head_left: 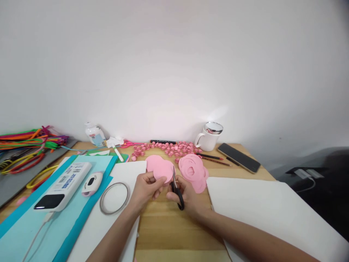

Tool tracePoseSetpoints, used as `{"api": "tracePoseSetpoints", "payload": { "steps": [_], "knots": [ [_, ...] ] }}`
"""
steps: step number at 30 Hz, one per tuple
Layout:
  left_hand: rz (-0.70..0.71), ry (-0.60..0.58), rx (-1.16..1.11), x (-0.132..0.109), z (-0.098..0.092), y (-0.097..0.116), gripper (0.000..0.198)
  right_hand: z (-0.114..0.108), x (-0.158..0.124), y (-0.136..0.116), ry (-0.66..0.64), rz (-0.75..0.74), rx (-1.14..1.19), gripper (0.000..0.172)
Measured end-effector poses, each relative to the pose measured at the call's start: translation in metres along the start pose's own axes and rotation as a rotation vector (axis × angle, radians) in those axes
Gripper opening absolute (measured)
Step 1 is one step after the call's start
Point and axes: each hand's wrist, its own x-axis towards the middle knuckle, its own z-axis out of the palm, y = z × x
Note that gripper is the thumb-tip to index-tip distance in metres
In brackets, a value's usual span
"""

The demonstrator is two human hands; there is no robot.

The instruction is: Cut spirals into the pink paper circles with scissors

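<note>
A round pink paper disc [163, 171] is pinched between the thumb and fingers of my left hand [148, 187]. My right hand [187, 194] grips black-handled scissors [177, 193], whose blades stand at the disc's right edge. Behind the held disc lies another pink paper circle [153, 161], partly covered by it. Just right of the scissors is a loose pile of pink circles [192, 169], the top one marked with spiral lines. Many small rolled pink paper rosettes [174, 148] are scattered beyond both hands.
White boards [253, 200] lie on both sides. At the left are a power bank [68, 185] on blue sheets, a tape roll [114, 198], a bottle [95, 134] and pipe cleaners [29, 140]. A mug [208, 136], pencils [214, 158] and a phone [239, 157] sit at back right.
</note>
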Motion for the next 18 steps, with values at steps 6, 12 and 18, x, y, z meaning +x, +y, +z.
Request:
{"api": "tracePoseSetpoints", "payload": {
  "steps": [6,12,18],
  "knots": [
    [-0.019,0.01,0.002,0.0,0.001,-0.001,0.031,0.001,0.001,-0.007,0.02,-0.004,-0.005,0.041],
    [0.024,0.012,0.027,0.001,-0.002,-0.003,0.03,0.002,0.0,-0.011,0.006,0.018,0.012,0.034],
    [0.013,-0.003,-0.015,0.0,-0.002,-0.002,0.031,0.002,0.0,-0.01,-0.012,0.033,-0.018,0.029]
  ]
}}
